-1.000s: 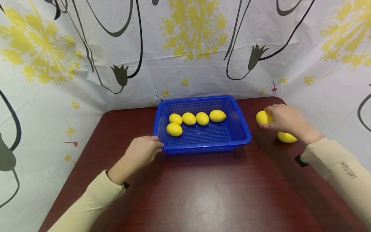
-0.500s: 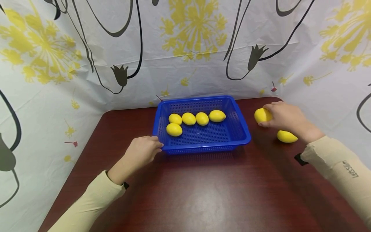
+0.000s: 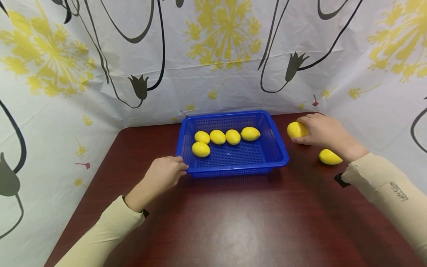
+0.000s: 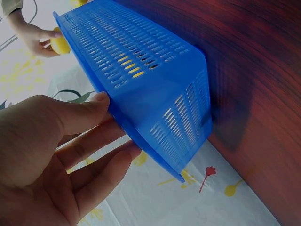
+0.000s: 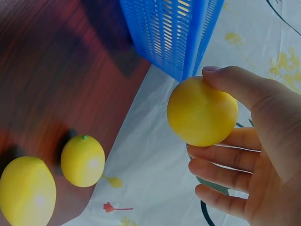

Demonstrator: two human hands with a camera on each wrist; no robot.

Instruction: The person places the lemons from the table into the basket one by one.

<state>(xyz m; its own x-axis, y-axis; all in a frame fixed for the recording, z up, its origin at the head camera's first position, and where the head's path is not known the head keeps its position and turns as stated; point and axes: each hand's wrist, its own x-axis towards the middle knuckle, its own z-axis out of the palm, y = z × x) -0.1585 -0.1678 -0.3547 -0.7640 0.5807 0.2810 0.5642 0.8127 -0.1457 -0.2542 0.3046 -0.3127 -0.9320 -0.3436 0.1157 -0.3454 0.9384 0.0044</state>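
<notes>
A blue perforated basket [image 3: 233, 168] sits at the back of the table, with several yellow lemons [image 3: 217, 137] inside along its back and left. At its near left corner, my left hand [image 3: 165, 171] pinches the rim between thumb and fingers; the left wrist view shows the thumb [image 4: 89, 113] on the rim. My right hand [image 3: 321, 129] holds a lemon [image 3: 297, 130] right of the basket, gripped by thumb and fingertips in the right wrist view. Behind that hand, one lemon [image 3: 329, 157] lies on the table; the right wrist view shows a second lemon [image 5: 83, 161] there, hidden from the head view.
The dark red-brown table [image 3: 227, 222] stands against a white patterned sheet [image 3: 207, 81] that hangs at the back and both sides. The basket's right rim [image 3: 279, 142] lies between the held lemon and the basket's inside.
My right hand has moved left and slightly up with its lemon, closer to the basket, uncovering more of the table lemon. My left hand has stayed at the basket's corner.
</notes>
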